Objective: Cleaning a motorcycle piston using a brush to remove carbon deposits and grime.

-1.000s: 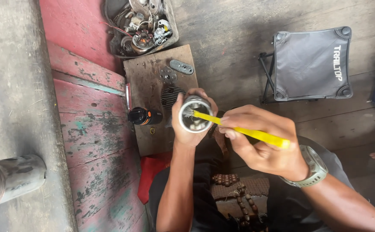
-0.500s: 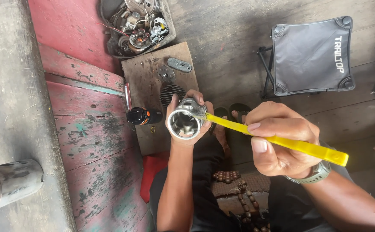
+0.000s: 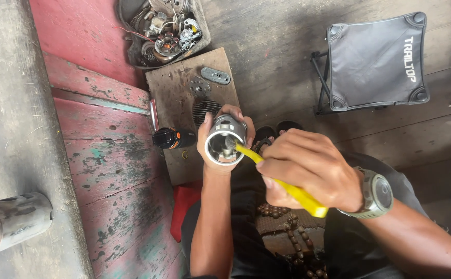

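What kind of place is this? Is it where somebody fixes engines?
It looks like a small, rough repair spot on the ground, probably for engines. The left hand holds a metal piston while the right hand works a yellow-handled tool inside it. A tray of greasy parts sits nearby on worn boards.

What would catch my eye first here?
In the middle, the left hand holds a hollow metal cylinder while the right hand pokes a yellow tool into it. A tray of tangled parts sits at the top, and a grey folding stool stands upper right.
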